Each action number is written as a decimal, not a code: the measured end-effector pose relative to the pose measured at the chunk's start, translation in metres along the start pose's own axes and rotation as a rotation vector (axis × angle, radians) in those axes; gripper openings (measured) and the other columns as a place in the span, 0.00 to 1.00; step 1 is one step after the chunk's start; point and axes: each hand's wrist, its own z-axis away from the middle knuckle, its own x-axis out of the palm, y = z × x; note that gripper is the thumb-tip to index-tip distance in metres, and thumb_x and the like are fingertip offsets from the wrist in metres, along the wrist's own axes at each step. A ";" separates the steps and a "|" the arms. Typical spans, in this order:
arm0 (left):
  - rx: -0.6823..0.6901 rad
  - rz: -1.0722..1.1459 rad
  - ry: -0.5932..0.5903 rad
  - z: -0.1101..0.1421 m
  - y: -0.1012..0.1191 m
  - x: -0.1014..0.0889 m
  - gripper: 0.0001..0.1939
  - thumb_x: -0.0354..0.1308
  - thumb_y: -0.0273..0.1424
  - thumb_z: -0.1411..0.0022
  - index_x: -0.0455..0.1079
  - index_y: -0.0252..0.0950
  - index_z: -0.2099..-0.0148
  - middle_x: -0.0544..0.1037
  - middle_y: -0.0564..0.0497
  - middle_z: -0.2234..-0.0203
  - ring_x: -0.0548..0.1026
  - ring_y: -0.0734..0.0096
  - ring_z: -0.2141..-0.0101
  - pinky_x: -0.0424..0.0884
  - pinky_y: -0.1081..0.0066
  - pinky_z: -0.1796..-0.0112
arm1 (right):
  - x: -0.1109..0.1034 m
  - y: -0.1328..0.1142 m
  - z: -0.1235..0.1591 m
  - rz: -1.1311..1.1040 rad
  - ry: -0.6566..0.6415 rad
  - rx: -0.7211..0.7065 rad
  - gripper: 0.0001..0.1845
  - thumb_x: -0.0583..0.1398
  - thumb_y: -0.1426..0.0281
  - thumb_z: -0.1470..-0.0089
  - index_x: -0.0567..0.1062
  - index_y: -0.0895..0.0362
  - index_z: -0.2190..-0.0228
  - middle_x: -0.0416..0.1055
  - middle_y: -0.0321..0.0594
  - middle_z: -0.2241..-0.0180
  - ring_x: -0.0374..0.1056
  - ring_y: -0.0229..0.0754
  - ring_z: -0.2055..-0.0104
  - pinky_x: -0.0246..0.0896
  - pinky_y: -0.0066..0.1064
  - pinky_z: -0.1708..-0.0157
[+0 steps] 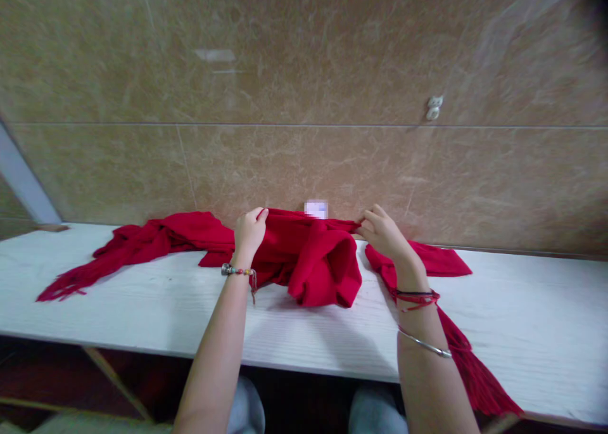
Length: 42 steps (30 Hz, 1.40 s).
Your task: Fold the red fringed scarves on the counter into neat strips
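A red fringed scarf (280, 247) lies bunched along the white board, its middle lifted at the far edge. My left hand (249, 234) pinches the top edge between thumb and fingers. About a forearm's width of cloth away, my right hand (382, 234) holds the same edge with its fingertips. Between the hands a white label (316, 210) sticks up, its print blurred. In front of it a thick fold of cloth droops in a loop. One fringed end trails to the left; the other passes beneath my right forearm and hangs toward the front edge.
The white wooden board (142, 301) runs across the view against a brown tiled wall (237, 161). A small white cat figure (434, 108) is stuck on the wall. Below the front edge are dark space, wooden bars and my knees (377, 412).
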 end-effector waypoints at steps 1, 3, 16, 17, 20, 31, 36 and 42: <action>-0.011 -0.027 -0.050 0.001 -0.001 0.001 0.18 0.41 0.34 0.35 0.70 0.34 0.65 0.77 0.46 0.69 0.72 0.67 0.68 0.62 0.73 0.68 | 0.003 0.003 0.001 0.012 -0.058 0.012 0.04 0.57 0.76 0.55 0.70 0.57 0.73 0.62 0.40 0.69 0.63 0.41 0.65 0.60 0.35 0.62; 0.005 -0.082 -0.242 0.003 -0.002 0.006 0.16 0.43 0.33 0.36 0.71 0.34 0.66 0.77 0.45 0.68 0.73 0.65 0.66 0.63 0.72 0.66 | 0.010 0.005 0.002 0.035 -0.220 0.028 0.06 0.58 0.77 0.57 0.72 0.58 0.72 0.64 0.41 0.68 0.63 0.41 0.64 0.61 0.35 0.60; 0.422 0.059 -1.036 0.018 0.022 0.019 0.21 0.58 0.23 0.54 0.70 0.36 0.55 0.77 0.51 0.62 0.73 0.69 0.65 0.66 0.76 0.64 | 0.032 -0.041 -0.005 0.027 -0.605 -0.102 0.20 0.59 0.70 0.51 0.71 0.55 0.54 0.65 0.47 0.52 0.63 0.44 0.51 0.56 0.36 0.50; 0.407 0.050 -1.050 0.018 0.019 0.020 0.20 0.59 0.24 0.55 0.71 0.36 0.56 0.77 0.51 0.64 0.73 0.69 0.66 0.66 0.77 0.65 | 0.036 -0.045 -0.005 0.059 -0.626 -0.087 0.21 0.59 0.69 0.51 0.71 0.56 0.53 0.65 0.48 0.51 0.62 0.45 0.51 0.56 0.36 0.50; 0.421 0.052 -1.028 0.017 0.010 0.025 0.13 0.58 0.26 0.52 0.73 0.35 0.61 0.78 0.52 0.66 0.73 0.69 0.67 0.65 0.77 0.67 | 0.050 -0.054 -0.005 0.128 -0.688 -0.070 0.19 0.60 0.67 0.52 0.72 0.55 0.55 0.65 0.48 0.52 0.63 0.47 0.52 0.58 0.35 0.53; 0.377 0.128 -0.488 0.007 -0.008 0.020 0.10 0.50 0.24 0.45 0.73 0.36 0.65 0.78 0.49 0.67 0.73 0.69 0.65 0.65 0.74 0.63 | 0.035 -0.038 -0.010 0.129 -0.321 -0.076 0.04 0.57 0.74 0.52 0.73 0.59 0.72 0.67 0.41 0.68 0.63 0.39 0.65 0.57 0.28 0.64; 0.124 0.278 -0.086 -0.001 -0.002 0.000 0.09 0.50 0.26 0.43 0.71 0.34 0.65 0.77 0.49 0.70 0.73 0.69 0.68 0.66 0.73 0.65 | 0.006 -0.016 -0.006 0.139 0.088 0.146 0.04 0.58 0.71 0.54 0.72 0.58 0.77 0.63 0.38 0.73 0.62 0.40 0.68 0.57 0.29 0.67; -0.001 0.156 -0.227 0.003 -0.001 0.011 0.11 0.47 0.24 0.42 0.70 0.34 0.62 0.77 0.48 0.67 0.73 0.69 0.66 0.66 0.74 0.65 | 0.012 -0.015 -0.003 0.194 -0.245 0.273 0.04 0.59 0.72 0.55 0.75 0.57 0.73 0.68 0.39 0.72 0.65 0.41 0.66 0.59 0.30 0.65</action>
